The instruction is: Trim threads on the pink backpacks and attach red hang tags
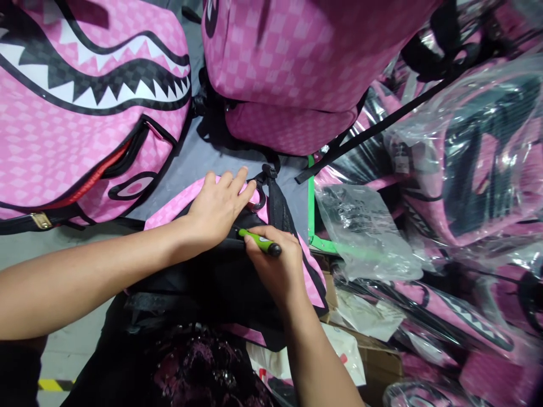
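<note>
A pink and black backpack (212, 277) lies in front of me, its black side up and partly over my lap. My left hand (216, 209) rests flat on its upper part, fingers stretched out. In my right hand (282, 260) is a slim green pen-like tool (261, 242) with a black end. Its tip points to the black fabric just beside my left hand; whether it touches is hard to see. A black strap (282, 206) with a buckle runs along the bag's right side.
A large pink backpack (127, 130) with a shark-mouth print is at the left, another pink checked backpack (288, 62) at the back. Both stand on the grey table (186, 164). Plastic-wrapped backpacks (475, 152) pile up on the right, past a green frame edge (311, 209).
</note>
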`<state>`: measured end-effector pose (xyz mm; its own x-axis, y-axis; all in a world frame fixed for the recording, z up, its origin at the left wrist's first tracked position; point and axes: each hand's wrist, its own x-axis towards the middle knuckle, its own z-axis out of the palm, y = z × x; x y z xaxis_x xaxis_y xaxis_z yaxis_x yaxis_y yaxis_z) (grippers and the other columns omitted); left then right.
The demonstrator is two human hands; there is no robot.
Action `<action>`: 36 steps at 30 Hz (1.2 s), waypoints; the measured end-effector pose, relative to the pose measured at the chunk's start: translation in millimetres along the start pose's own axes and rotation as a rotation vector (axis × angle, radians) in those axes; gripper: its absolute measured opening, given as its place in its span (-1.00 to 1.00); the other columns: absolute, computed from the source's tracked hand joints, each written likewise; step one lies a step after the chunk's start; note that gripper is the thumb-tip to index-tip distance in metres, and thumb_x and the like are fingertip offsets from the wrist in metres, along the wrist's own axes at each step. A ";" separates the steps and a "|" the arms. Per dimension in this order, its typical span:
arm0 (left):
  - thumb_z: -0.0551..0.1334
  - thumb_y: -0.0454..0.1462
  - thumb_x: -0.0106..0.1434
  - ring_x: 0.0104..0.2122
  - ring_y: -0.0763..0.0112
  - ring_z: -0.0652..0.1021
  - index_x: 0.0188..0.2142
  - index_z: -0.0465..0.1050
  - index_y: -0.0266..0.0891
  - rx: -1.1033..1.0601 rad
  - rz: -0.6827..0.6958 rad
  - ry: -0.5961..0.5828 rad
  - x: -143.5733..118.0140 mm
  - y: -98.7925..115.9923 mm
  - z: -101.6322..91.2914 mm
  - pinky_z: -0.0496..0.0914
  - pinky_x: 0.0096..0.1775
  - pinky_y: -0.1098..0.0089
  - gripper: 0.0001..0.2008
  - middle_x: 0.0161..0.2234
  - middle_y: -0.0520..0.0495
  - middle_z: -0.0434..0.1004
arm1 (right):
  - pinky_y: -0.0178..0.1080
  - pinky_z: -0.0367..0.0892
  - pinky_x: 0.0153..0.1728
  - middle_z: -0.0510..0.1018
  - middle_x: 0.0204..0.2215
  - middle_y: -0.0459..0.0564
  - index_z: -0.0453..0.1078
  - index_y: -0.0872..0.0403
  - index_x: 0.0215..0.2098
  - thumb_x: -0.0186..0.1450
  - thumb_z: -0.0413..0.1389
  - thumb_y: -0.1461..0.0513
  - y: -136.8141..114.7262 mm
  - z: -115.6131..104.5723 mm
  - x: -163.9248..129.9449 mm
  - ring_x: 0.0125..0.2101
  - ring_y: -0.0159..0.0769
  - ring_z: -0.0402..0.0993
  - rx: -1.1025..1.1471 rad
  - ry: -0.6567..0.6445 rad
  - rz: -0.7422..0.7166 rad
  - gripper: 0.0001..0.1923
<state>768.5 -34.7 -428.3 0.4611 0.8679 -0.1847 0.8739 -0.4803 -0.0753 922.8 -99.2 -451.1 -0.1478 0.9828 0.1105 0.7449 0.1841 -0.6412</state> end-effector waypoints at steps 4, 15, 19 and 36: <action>0.12 -0.29 0.35 0.15 0.02 0.33 0.40 -0.06 -0.20 0.015 -0.004 0.007 -1.0 0.2 0.3 0.25 0.05 0.07 -0.33 0.43 -0.26 -0.12 | -0.17 0.32 -0.20 0.65 -0.37 -0.09 0.49 0.01 -0.35 0.28 0.14 0.24 0.5 -1.2 0.3 -0.31 -0.22 0.58 0.024 0.000 -0.028 -0.92; 0.34 -0.13 0.21 0.24 -0.06 0.25 0.41 -0.12 -0.12 -0.030 0.029 -0.091 -5.6 -18.9 -14.9 0.32 0.08 0.10 -0.09 0.44 -0.28 -0.22 | -0.17 0.29 -0.26 0.61 -0.49 -0.14 0.46 0.02 -0.40 0.25 0.13 0.28 -0.1 2.9 -5.9 -0.47 -0.26 0.52 0.022 0.097 -0.009 -0.91; 0.43 -0.10 0.09 0.29 -0.10 0.22 0.43 -0.36 -0.03 -0.141 -0.077 -0.230 -24.4 -37.6 -28.8 0.39 0.06 0.16 0.16 0.44 -0.34 -0.29 | -0.15 0.27 -0.22 0.64 -0.46 -0.13 0.47 0.02 -0.37 0.23 0.16 0.28 -6.1 11.8 -11.9 -0.46 -0.26 0.54 0.026 0.144 -0.065 -0.96; 0.28 -0.37 0.14 0.19 -0.05 0.37 0.40 -0.58 -0.03 -0.162 -0.013 -0.094 -58.1 -55.0 8.4 0.45 -0.01 0.21 0.13 0.41 -0.34 -0.20 | -0.19 0.21 -0.19 0.65 -0.40 -0.11 0.50 0.03 -0.28 0.29 0.15 0.19 -24.3 37.7 -22.5 -0.39 -0.28 0.54 0.169 0.017 -0.177 -0.90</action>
<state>692.4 -59.8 -421.6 0.4397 0.8546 -0.2763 0.8966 -0.4357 0.0790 883.4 -126.3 -466.7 -0.2548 0.9357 0.2442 0.5890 0.3504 -0.7282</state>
